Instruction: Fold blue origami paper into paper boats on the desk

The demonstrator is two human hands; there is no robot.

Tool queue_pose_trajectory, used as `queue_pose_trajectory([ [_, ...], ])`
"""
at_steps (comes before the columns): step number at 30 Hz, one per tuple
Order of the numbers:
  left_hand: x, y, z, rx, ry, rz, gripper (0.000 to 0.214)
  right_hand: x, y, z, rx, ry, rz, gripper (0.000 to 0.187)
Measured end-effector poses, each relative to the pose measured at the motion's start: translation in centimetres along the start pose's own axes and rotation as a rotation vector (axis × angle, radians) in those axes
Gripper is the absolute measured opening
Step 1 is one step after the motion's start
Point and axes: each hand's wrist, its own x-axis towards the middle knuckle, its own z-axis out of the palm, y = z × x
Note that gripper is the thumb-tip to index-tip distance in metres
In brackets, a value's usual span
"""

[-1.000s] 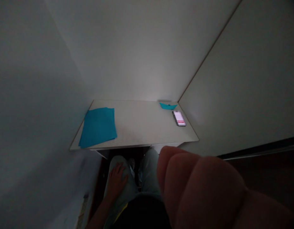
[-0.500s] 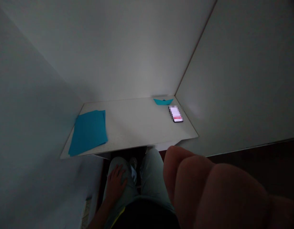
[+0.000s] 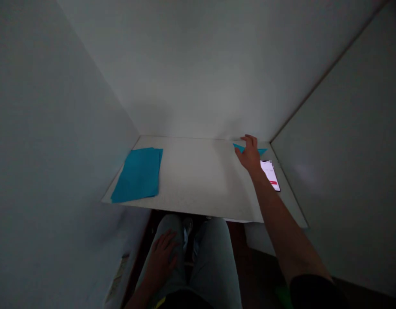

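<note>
Through the head camera I had one blue paper boat (image 3: 262, 151) in view, at the far right of the white table (image 3: 198, 180), close to the back wall (image 3: 185, 77). It was a bright, flat turquoise-blue, and I made out its two pointed ends, one on either side of the right hand (image 3: 249, 156); the hand covered its middle. That hand was open over the boat, thumb spread away from the bent fingers, and I could not tell whether any of them touched the paper. The left hand (image 3: 163, 253) lay open, palm down, fingers a little parted, on the left thigh.

I counted one phone (image 3: 270, 175), its screen lit with a red bar low down, just nearer than the boat and partly behind the right forearm. At the left end of the table was one pile of blue sheets (image 3: 138, 175), darker than the boat, edges slightly out of line; more than one sheet showed, but I could not count them. Below the near edge I saw two legs in pale jeans (image 3: 213, 257).
</note>
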Motion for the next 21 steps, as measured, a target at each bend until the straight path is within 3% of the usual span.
queue_pose_trajectory([
  [4,-0.1,1.5,-0.9,-0.047,-0.038,-0.069,0.043,1.8,4.7,2.6,0.033,-0.027,0.058,0.033],
  [5,-0.2,1.7,-1.1,-0.052,-0.037,-0.082,0.042,2.1,5.7,2.9,0.060,-0.037,0.037,0.036],
  [8,-0.2,1.9,-1.2,-0.056,-0.010,-0.086,0.042,2.6,8.6,3.6,0.182,-0.017,-0.199,0.045],
  [11,-0.2,1.5,-0.7,-0.062,0.070,-0.055,0.042,2.0,9.4,4.5,0.106,-0.020,-0.186,0.047],
  [13,-0.4,1.4,-0.2,-0.068,0.184,-0.001,0.041,0.3,7.7,5.2,0.027,-0.069,-0.121,0.044],
  [16,-0.5,2.4,-0.7,-0.111,0.365,0.143,0.036,-4.3,2.9,6.7,0.025,-0.182,-0.120,0.037],
  [19,0.9,4.7,-3.7,-0.160,0.489,0.376,0.036,-10.0,-1.6,8.2,0.116,-0.232,-0.168,0.025],
  [21,3.6,6.6,-6.9,-0.123,0.544,0.512,0.033,-13.3,-3.5,9.0,0.183,-0.258,-0.183,0.020],
])
